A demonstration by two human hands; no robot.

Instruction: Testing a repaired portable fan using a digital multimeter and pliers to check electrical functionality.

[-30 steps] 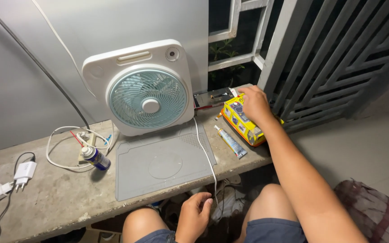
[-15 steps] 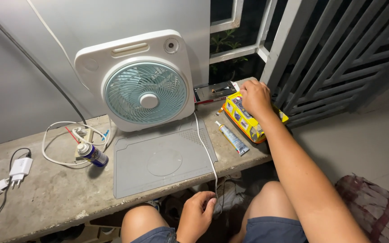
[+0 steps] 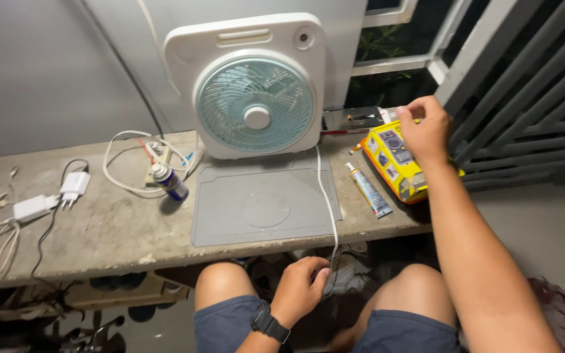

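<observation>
Now up at the far end of the yellow multimeter pack with the right hand, no longer spread flat across the pack's top as a second ago. Fingers bent and drawn close together, thumb and forefinger tips narrowed at the pack's far corner, just beside a small dark device. Impossible to tell whether pinching the pack's edge or only touching it. More of the pack's printed face laid bare than before, and the pack itself unmoved: lying slantwise on the right end of the concrete bench, right of a slim glue tube and close to the bench's front edge. Hence probably a shift of grip on the pack and not yet a lift, judging by its unchanged place. Lower down, no change with the left hand: held between the knees below the bench edge, fingers curled loosely round the white power cord, a dark wristwatch on the wrist. Cord trailing from there up over the grey work mat to the white box fan, standing upright against the wall at the mat's far edge. Left of the mat, a small spray can on its side among looped white cable, and further left two white plug chargers, all as before.
</observation>
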